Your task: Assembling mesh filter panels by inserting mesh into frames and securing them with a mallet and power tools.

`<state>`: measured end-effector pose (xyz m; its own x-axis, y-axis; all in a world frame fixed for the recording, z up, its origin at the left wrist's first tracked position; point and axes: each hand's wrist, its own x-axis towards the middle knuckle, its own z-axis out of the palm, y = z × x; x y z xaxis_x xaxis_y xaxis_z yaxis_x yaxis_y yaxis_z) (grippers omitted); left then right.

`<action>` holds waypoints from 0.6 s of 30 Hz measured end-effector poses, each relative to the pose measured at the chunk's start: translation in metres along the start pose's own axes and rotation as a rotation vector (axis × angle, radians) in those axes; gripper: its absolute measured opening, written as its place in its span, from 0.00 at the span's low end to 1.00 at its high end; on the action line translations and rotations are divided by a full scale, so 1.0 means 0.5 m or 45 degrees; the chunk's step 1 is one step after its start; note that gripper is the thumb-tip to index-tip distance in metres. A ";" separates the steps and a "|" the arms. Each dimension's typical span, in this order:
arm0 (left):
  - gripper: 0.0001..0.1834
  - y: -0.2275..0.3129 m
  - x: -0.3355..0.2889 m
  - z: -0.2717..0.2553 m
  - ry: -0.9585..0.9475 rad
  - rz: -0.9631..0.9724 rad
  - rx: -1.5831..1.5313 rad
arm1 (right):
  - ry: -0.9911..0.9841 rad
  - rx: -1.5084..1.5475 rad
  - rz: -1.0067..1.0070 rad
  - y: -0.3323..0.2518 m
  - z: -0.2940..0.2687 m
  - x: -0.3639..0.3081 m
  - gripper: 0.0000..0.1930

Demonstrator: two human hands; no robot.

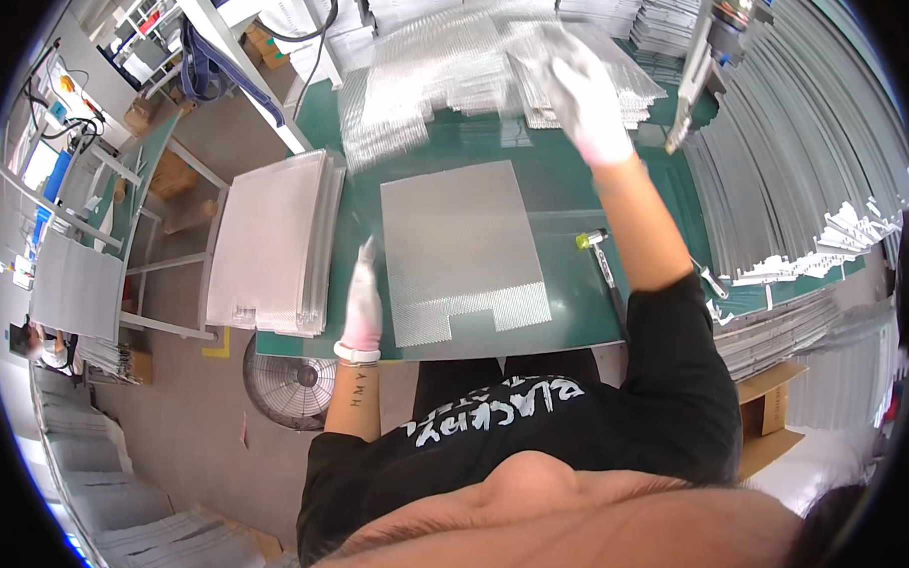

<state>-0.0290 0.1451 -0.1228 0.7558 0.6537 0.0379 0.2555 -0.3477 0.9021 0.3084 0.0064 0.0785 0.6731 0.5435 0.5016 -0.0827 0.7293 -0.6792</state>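
A grey, finely ribbed panel (466,244) with a notch in its near edge lies flat on the green table (362,196) before me. Left of that panel is my left hand (364,303), in a white glove, fingers stretched out and holding nothing. My right hand (585,100), gloved too, reaches to the far side over a stack of translucent ribbed sheets (621,90). Motion smears its fingers, so I cannot make out whether they grip a sheet. Beside it, more shiny sheets (437,63) are piled unevenly and partly blurred.
A small hammer (598,251) with a yellow-green face lies right of the panel. Pale panels (276,243) are stacked at the left edge. Long grey strips (800,146) fill the right side. A metal arm (694,82) hangs at the far right. A fan (291,390) stands below.
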 end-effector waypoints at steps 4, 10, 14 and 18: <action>0.37 0.174 -0.073 -0.047 -0.086 0.053 -1.038 | -0.047 -0.939 0.254 -0.015 -0.070 -0.321 0.21; 0.39 0.144 -0.115 0.002 0.379 -0.058 0.228 | -0.047 -1.352 0.546 -0.015 -0.027 -0.516 0.22; 0.39 0.116 -0.091 0.032 0.360 -0.042 0.688 | -0.144 -1.594 0.345 0.028 -0.063 -0.523 0.23; 0.40 0.095 -0.077 0.045 0.231 -0.176 0.799 | -0.159 -1.673 0.346 0.052 -0.079 -0.535 0.23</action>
<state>-0.0325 0.0881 -0.0909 0.5912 0.8043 0.0609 0.6870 -0.5417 0.4843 0.1554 -0.1363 -0.0944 0.6714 0.6911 0.2676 0.6057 -0.3036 -0.7355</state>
